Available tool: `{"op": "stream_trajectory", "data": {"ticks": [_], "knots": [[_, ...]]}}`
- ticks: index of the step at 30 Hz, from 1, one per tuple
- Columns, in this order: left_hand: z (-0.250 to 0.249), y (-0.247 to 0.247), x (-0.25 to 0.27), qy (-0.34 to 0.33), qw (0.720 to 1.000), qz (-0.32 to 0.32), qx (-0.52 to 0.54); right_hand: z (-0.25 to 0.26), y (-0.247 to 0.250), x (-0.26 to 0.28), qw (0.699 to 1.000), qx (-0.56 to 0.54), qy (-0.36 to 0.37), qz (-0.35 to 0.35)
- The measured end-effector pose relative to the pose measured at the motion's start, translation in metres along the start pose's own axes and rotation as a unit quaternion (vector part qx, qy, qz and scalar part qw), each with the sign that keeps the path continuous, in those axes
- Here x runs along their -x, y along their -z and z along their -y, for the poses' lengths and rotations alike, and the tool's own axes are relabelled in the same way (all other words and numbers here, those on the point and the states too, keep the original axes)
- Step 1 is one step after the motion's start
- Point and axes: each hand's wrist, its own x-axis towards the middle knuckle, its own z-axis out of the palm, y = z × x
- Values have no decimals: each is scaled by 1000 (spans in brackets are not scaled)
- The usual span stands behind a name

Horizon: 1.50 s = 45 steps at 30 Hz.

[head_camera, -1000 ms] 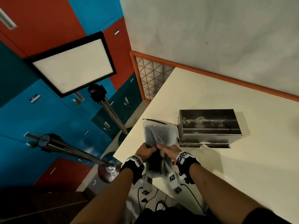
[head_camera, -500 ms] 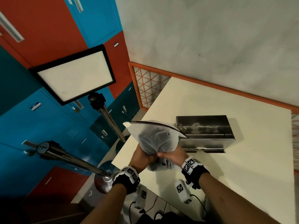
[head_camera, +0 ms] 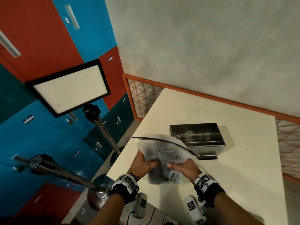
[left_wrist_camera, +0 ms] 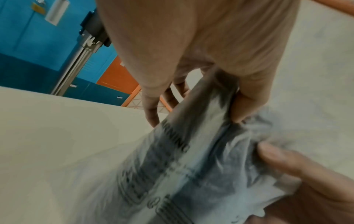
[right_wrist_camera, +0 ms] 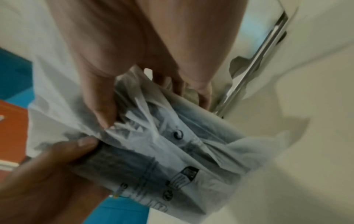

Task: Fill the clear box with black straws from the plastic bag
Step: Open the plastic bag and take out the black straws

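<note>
At the far left, off the desk (head_camera: 243,168), stand red and blue lockers (head_camera: 48,38) and a light panel (head_camera: 69,88) on a tripod; they take no part in the work.

The left hand (head_camera: 144,164) comes next, at the near edge of the desk. Its fingers and thumb are curled round the gathered lower part of the plastic bag (head_camera: 164,153), and the left wrist view shows the thumb (left_wrist_camera: 247,104) pressing the film against a dark bundle inside, very likely the black straws (left_wrist_camera: 216,91). This grip seems meant to pin the straws through the plastic so that they do not slide while the bag is worked.

The bag is held up between both hands, clear of the desk, with its wide mouth and dark sealing strip turned up and away towards the box. Held so, the opening points where the contents must go.

The right hand (head_camera: 185,166) pinches the bag from the other side, its thumb (right_wrist_camera: 101,112) and fingers closed on crumpled film over the same dark bundle. The two hands together appear to be bunching the plastic down to expose or push out the straws.

Further right and just beyond the bag stands the clear box (head_camera: 196,138) on the desk, near the hands but apart from them. No straws can be seen in it, though its walls look dark and reflective, so I cannot be sure. By my judgement the filling has not begun. A slack film may let the bundle slip sideways.
</note>
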Motion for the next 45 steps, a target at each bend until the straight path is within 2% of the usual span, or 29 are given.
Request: {"op": "stream_trajectory", "data": {"ticks": [2,5,10,13,17,21,23,24,26,29,32,41,45], "knots": [[4,0,2,14,1000,-1,1,-5,9,2,999,28,-5,-22],[3,4,8,51,998,-28,1,2,23,12,996,-54,61,-42],[1,15,5,51,996,-61,26,22,41,17,985,-107,91,-103],[-1,18,2,42,996,-73,-16,36,48,12,974,-116,117,-155],[-8,30,0,57,994,-84,-30,54,55,6,970,-115,133,-166],[-44,41,-6,-1,980,-198,-11,62,65,2,974,-136,118,-139],[-71,40,-16,-47,965,-235,-104,64,71,-1,975,-150,107,-125],[-84,36,-22,-82,956,-229,-166,65,73,-3,975,-154,107,-118],[-110,19,-31,-164,937,-171,-256,68,75,-5,976,-160,112,-101],[-135,-20,-44,-235,922,-54,-302,73,77,-4,979,-138,127,-78],[-141,-52,-55,-281,901,9,-329,76,77,-4,981,-106,151,-64],[-141,-82,-67,-279,914,33,-293,75,83,-5,967,56,227,-104],[-139,-83,-64,-289,904,22,-314,69,78,-10,960,44,227,-158]]}}
